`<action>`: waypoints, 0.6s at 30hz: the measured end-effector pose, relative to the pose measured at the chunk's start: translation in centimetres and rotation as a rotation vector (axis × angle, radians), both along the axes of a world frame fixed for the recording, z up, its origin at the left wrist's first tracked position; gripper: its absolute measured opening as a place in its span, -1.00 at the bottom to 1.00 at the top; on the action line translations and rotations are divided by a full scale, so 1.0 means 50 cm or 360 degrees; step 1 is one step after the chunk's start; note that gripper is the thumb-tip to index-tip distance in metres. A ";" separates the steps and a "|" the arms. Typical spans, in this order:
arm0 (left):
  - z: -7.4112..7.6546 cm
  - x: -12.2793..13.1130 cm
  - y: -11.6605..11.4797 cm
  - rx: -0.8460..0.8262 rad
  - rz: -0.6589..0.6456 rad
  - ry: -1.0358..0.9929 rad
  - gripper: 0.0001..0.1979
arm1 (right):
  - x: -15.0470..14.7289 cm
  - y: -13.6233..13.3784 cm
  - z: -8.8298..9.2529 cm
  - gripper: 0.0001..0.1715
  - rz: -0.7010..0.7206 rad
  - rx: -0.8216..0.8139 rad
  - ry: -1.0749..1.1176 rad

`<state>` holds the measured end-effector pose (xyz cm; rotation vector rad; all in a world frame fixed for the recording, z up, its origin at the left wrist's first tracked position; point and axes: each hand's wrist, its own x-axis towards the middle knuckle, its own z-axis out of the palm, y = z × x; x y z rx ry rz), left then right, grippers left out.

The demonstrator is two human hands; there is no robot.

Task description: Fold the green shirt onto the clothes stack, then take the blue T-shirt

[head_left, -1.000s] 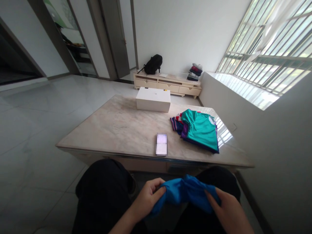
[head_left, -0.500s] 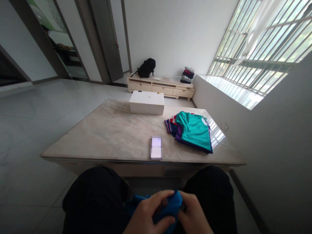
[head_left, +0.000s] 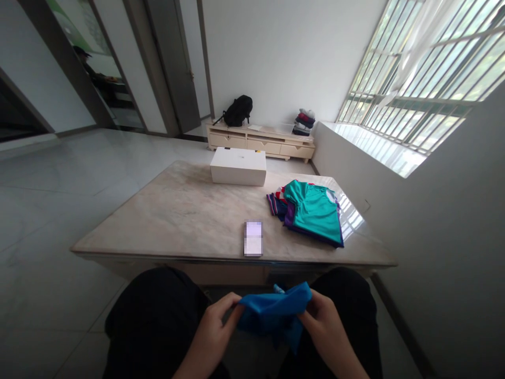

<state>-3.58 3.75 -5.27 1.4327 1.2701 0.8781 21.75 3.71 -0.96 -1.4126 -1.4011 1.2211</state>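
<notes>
A blue cloth hangs between my hands, above the gap between my knees. My left hand pinches its left edge, and my right hand grips its right edge. The cloth is stretched sideways, with loose folds hanging below. Beyond it, on the stone-topped table, lies a phone with a blurred-out screen near the front edge. To the right, a teal shirt lies on top of a pile of folded clothes.
A white box stands at the table's far edge. Behind it, a low cabinet holds a black backpack and a clothes stack. A person is beyond the doorway at left.
My hands have moved apart and slightly up, spreading the blue cloth that was bunched between them. Each hand still holds it.
</notes>
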 end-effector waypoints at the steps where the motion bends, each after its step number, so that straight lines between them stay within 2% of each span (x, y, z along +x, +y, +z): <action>1: 0.012 0.003 0.004 -0.0093 -0.0017 -0.0074 -0.49 | 0.006 0.004 -0.006 -0.65 0.0024 -0.0020 -0.0094; 4: 0.050 0.033 0.011 -0.0322 -0.0060 -0.0373 -0.38 | 0.016 0.003 -0.019 -0.72 0.0067 -0.0041 -0.0313; 5: 0.063 0.049 0.011 -0.0387 -0.0075 -0.0489 -0.38 | 0.015 -0.002 -0.019 -0.61 0.0076 -0.0046 -0.0327; 7: 0.090 0.084 0.010 -0.0501 -0.0117 -0.0686 -0.40 | 0.009 -0.021 -0.007 -0.21 0.0159 -0.0099 -0.0206; 9: 0.117 0.119 0.007 -0.0560 -0.0175 -0.0826 -0.41 | -0.002 -0.043 0.014 0.16 0.0362 -0.0205 0.0032; 11: 0.140 0.146 0.004 -0.0544 -0.0212 -0.0894 -0.41 | -0.015 -0.062 0.033 0.41 0.0536 -0.0279 0.0225; 12: 0.149 0.155 0.003 -0.0517 -0.0224 -0.0895 -0.41 | -0.020 -0.068 0.039 0.45 0.0549 -0.0276 0.0260; 14: 0.160 0.166 0.002 -0.0415 -0.0239 -0.0829 -0.43 | -0.029 -0.072 0.042 0.36 0.0435 -0.0211 0.0225; 16: 0.163 0.165 0.001 -0.0286 -0.0287 -0.0698 -0.47 | -0.033 -0.068 0.038 0.11 0.0319 -0.0120 0.0125; 18: 0.164 0.158 0.001 -0.0174 -0.0334 -0.0545 -0.50 | -0.032 -0.062 0.034 -0.09 0.0308 -0.0072 0.0002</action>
